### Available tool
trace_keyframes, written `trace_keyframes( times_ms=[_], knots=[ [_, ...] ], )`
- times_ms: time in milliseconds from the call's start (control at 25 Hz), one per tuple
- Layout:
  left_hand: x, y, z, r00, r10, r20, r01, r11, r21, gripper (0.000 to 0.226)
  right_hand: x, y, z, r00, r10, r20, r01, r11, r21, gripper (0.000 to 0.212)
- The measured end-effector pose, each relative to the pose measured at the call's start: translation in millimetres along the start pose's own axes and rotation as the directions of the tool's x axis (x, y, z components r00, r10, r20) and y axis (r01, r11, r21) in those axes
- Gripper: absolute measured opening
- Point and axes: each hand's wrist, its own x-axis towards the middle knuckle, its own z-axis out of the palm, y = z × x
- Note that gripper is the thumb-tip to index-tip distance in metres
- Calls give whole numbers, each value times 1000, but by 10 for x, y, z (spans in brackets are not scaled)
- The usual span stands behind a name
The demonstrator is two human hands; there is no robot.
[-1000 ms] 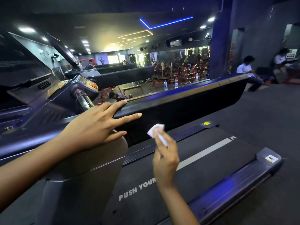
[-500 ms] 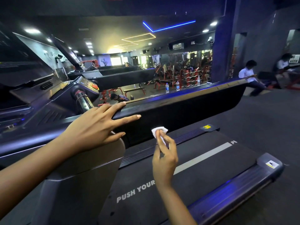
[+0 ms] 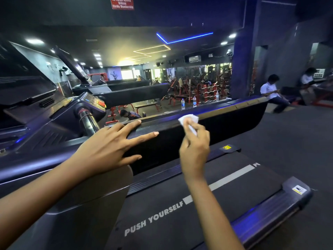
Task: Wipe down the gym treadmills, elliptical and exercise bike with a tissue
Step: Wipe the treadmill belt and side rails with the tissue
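Observation:
A dark treadmill fills the view, its long black side handrail [image 3: 225, 120] running from centre left to the right. My left hand [image 3: 110, 148] rests flat on the near end of that rail with fingers spread and straight. My right hand [image 3: 195, 147] pinches a small white tissue [image 3: 189, 120] and holds it against the rail's top edge, to the right of the left hand. Below lies the running belt [image 3: 180, 204] printed with "PUSH YOURSELF". The console [image 3: 90, 103] sits at the left.
More treadmills [image 3: 126, 91] stand in a row behind the rail. Water bottles [image 3: 188, 102] and red weight racks [image 3: 200, 87] lie beyond. Two seated people [image 3: 272, 91] are at the far right on dark floor [image 3: 297, 138]. The near side rail [image 3: 270, 208] bounds the belt.
My right hand has lifted the tissue from the lower face of the handrail up to its top edge and shifted right. My left hand has stayed on the rail.

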Motion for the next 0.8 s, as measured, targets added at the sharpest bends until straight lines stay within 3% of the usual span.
trace_keyframes(
  times_ms=[120,200,360,440,520,800],
  knots=[
    [3,9,2,1000,-2,-18,1,1000,-16,63,-169,-159,-73,967,-195,166,190,981,41,40],
    [8,19,-1,999,-1,-37,0,1000,-21,64,-92,-37,-200,954,-230,195,214,972,99,38],
    [231,144,13,997,8,-77,-8,1000,-8,65,530,615,-450,991,90,-98,-88,996,26,33],
    [475,236,66,995,18,-95,-17,1000,11,65,796,922,-518,959,249,-135,-248,968,22,33],
    [708,303,124,995,18,-98,-17,1000,18,65,863,1060,-463,945,308,-114,-306,951,32,32],
    [864,365,222,996,26,-81,-24,999,22,63,301,509,-143,997,-16,-79,10,997,-74,36]
  ],
)
